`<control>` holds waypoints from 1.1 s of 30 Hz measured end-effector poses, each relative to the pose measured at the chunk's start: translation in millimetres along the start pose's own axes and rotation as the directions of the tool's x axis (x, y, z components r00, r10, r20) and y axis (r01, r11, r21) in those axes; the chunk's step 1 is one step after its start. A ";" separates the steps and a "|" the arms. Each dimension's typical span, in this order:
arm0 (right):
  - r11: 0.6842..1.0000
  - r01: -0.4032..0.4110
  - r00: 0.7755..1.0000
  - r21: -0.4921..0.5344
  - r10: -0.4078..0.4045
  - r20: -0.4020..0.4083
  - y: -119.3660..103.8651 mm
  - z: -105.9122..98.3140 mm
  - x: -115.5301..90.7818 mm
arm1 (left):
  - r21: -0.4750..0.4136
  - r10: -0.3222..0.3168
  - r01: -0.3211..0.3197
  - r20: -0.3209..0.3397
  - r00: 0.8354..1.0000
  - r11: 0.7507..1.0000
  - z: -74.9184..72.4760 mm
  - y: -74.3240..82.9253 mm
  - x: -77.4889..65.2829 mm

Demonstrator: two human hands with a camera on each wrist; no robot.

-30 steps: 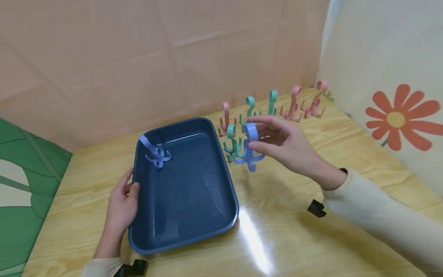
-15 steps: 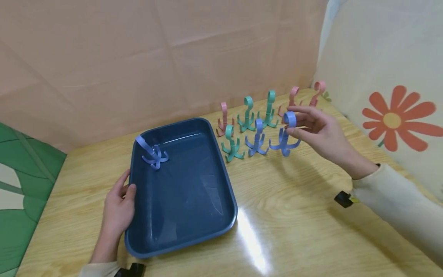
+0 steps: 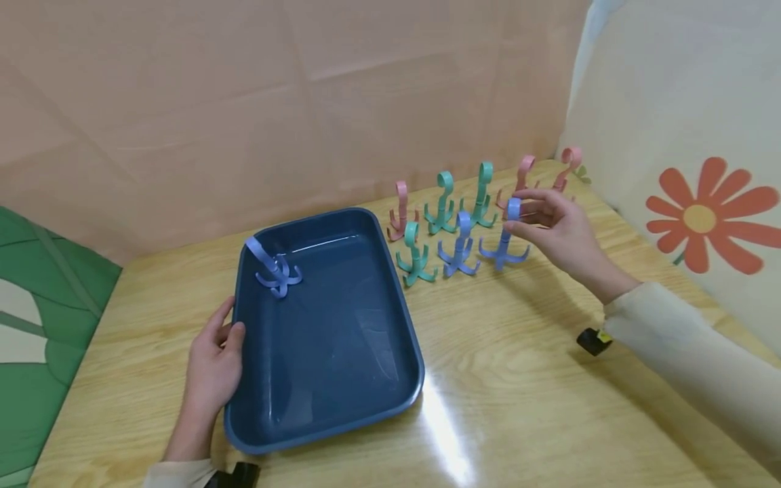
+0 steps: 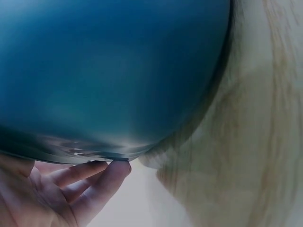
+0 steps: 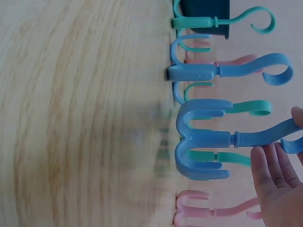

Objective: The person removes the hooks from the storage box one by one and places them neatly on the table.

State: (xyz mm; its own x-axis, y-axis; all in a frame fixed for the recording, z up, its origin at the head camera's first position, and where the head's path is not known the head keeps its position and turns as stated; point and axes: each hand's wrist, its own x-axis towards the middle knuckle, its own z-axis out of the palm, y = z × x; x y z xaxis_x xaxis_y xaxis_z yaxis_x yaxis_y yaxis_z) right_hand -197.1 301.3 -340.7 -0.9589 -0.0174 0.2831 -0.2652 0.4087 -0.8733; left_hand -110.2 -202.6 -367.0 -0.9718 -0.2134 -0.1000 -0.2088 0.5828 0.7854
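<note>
right hand [image 3: 558, 227] pinches the curled top of a blue hook [image 3: 505, 238] between thumb and fingertips [image 5: 267, 163]; narrow grip, other fingers loose. the hook stands upright, its four prongs on or just off the table [image 3: 500, 379] (contact not clear; the wrist view shows the prongs right at the wood).

just left of the grip: a second blue hook [image 3: 459, 245], then a green hook [image 3: 415, 256], all three in one row, near each other but apart. behind the grip: a back row of one pink hook [image 3: 400, 210], two green hooks [image 3: 462, 196] and two pink hooks [image 3: 546, 173] toward the wall.

further left: tray [image 3: 390, 352], dark blue, with a third blue hook [image 3: 272, 266] lying tilted in its far left corner. left hand [image 3: 213, 369] rests on the tray's left rim, thumb over the edge, fingers [image 4: 102, 175] under the lip; a light hold.

handling, judged: the hook looks like thin moulded plastic, so light and stiff, smooth enough to slip or swivel in a pinch. its narrow prong base should tip easily. best held at the top curl or the stem just below it; the prongs give poor purchase and sit close to the neighbouring hook.
</note>
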 end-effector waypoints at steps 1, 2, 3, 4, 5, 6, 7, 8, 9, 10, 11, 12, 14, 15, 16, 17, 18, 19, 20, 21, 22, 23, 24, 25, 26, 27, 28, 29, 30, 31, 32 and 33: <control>1.000 -0.005 1.000 0.000 0.005 -0.003 1.6 1.1 1.1 | -0.002 0.000 0.000 -0.001 1.000 1.000 0.1 -0.1 0.0; 1.000 -0.012 1.000 0.003 0.012 -0.008 3.1 2.2 2.0 | -0.004 0.001 -0.001 0.000 1.000 1.000 0.2 -0.2 -0.1; 1.000 -0.018 1.000 0.009 0.018 -0.012 4.4 3.4 2.7 | -0.006 0.002 -0.002 0.000 1.000 1.000 0.2 -0.6 -0.3; 1.000 -0.025 1.000 0.010 0.025 -0.016 5.7 4.2 3.3 | -0.006 0.002 -0.002 -0.001 1.000 1.000 0.4 -0.6 -0.1; 0.999 -0.030 0.999 0.010 0.030 -0.020 7.0 4.9 3.7 | -0.007 0.007 -0.007 -0.002 1.000 1.000 0.5 -0.8 -0.1; 0.999 -0.034 0.999 0.011 0.034 -0.024 8.2 5.6 4.0 | -0.008 0.011 -0.011 -0.003 1.000 1.000 0.5 -1.0 0.0; 0.999 -0.038 0.999 0.016 0.039 -0.028 9.4 6.2 4.3 | -0.009 0.015 -0.015 -0.006 1.000 1.000 0.5 -1.3 -0.1; 0.999 -0.041 0.999 0.019 0.042 -0.031 10.2 6.8 4.5 | -0.008 0.019 -0.019 -0.008 1.000 1.000 0.5 -1.5 -0.3; 0.999 -0.041 0.999 0.020 0.041 -0.034 10.9 7.3 4.6 | -0.008 0.023 -0.023 -0.011 1.000 1.000 0.5 -1.8 -0.4; 0.999 -0.040 0.999 0.022 0.040 -0.034 11.6 7.5 4.6 | -0.009 0.026 -0.026 -0.014 1.000 1.000 0.5 -1.9 -0.5; 0.999 -0.038 0.999 0.024 0.038 -0.036 12.2 7.7 4.7 | -0.009 0.029 -0.029 -0.016 0.999 1.000 0.5 -2.1 -0.6; 0.999 -0.037 0.999 0.025 0.038 -0.038 12.5 8.1 4.8 | -0.008 0.029 -0.029 -0.018 0.999 1.000 0.6 -2.1 -0.7; 0.999 -0.038 0.999 0.020 0.039 -0.038 12.6 8.5 4.7 | -0.007 0.027 -0.027 -0.019 0.999 1.000 0.7 -2.0 -0.9; 0.999 -0.041 0.998 0.018 0.042 -0.036 12.8 8.6 4.5 | -0.005 0.025 -0.025 -0.020 0.999 1.000 0.8 -2.1 -0.8; 0.999 -0.046 0.998 0.014 0.047 -0.034 13.1 8.7 4.3 | -0.004 0.024 -0.024 -0.020 1.000 1.000 0.9 -2.3 -0.7; 0.999 -0.052 0.998 0.008 0.053 -0.033 13.3 8.8 4.1 | -0.003 0.023 -0.023 -0.021 1.000 1.000 1.1 -2.4 -0.5; 0.998 -0.058 0.998 0.003 0.058 -0.029 13.5 8.7 3.6 | -0.001 0.022 -0.022 -0.022 1.000 1.000 1.2 -2.5 -0.4; 0.998 -0.065 0.998 0.000 0.065 -0.024 14.2 8.4 3.1 | -0.001 0.021 -0.021 -0.023 1.000 1.000 1.4 -2.6 -0.3; 0.997 -0.071 0.997 -0.002 0.071 -0.018 14.5 8.2 2.6 | -0.001 0.022 -0.022 -0.022 1.000 1.000 1.6 -2.9 -0.1; 0.997 -0.076 0.997 -0.003 0.076 -0.013 15.1 7.7 2.2 | -0.001 0.022 -0.023 -0.023 0.999 1.000 1.8 -3.0 0.0; 0.997 -0.079 0.997 -0.003 0.079 -0.007 15.5 7.3 1.7 | -0.002 0.023 -0.023 -0.023 0.999 1.000 1.9 -3.0 -0.1; 0.997 -0.080 0.997 -0.003 0.080 -0.002 15.7 6.9 1.3 | -0.002 0.022 -0.022 -0.023 0.999 1.000 2.1 -2.9 -0.1; 0.997 -0.078 0.997 -0.007 0.078 0.004 15.6 6.1 0.9 | -0.002 0.022 -0.022 -0.023 0.999 1.000 2.2 -2.9 -0.1; 0.997 -0.072 0.997 -0.009 0.072 0.008 15.1 5.4 0.7 | -0.003 0.022 -0.022 -0.022 1.000 1.000 2.2 -3.1 -0.2; 0.998 -0.065 0.998 -0.014 0.065 0.010 14.0 4.5 0.6 | -0.003 0.023 -0.023 -0.021 1.000 1.000 2.3 -3.1 -0.3; 0.998 -0.059 0.998 -0.027 0.059 0.011 12.5 3.2 0.7 | -0.002 0.023 -0.023 -0.022 0.999 1.000 2.3 -3.0 -0.4; 0.998 -0.051 0.999 -0.038 0.051 0.007 10.2 2.1 0.9 | -0.002 0.024 -0.024 -0.023 0.999 1.000 2.4 -3.0 -0.4; 0.998 -0.041 0.999 -0.047 0.041 0.000 7.5 0.7 1.1 | -0.003 0.026 -0.026 -0.023 0.999 1.000 2.4 -3.0 -0.3; 0.998 -0.030 1.000 -0.056 0.030 -0.010 4.1 -0.8 1.3 | -0.003 0.027 -0.027 -0.024 0.999 1.000 2.4 -2.9 -0.4; 0.998 -0.015 1.000 -0.057 0.014 -0.022 0.0 -1.7 1.7 | -0.003 0.027 -0.027 -0.026 0.999 1.000 2.4 -2.9 -0.4; 0.998 0.002 0.999 -0.059 -0.004 -0.036 -4.9 -2.4 1.9 | -0.004 0.027 -0.027 -0.027 0.999 1.000 2.4 -2.7 -0.3; 0.998 0.020 0.999 -0.056 -0.023 -0.048 -10.4 -2.8 2.3 | -0.003 0.027 -0.027 -0.029 0.999 1.000 2.4 -2.6 -0.2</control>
State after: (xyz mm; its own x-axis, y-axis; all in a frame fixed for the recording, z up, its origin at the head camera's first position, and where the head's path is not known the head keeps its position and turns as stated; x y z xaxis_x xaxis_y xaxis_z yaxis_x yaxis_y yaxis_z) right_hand -196.3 299.5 -329.9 -0.9466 0.0173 0.3219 -0.2785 0.4592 -0.8436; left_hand -109.7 -202.3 -370.5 -0.9734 -0.2207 -0.0610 -0.1823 0.5857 0.7897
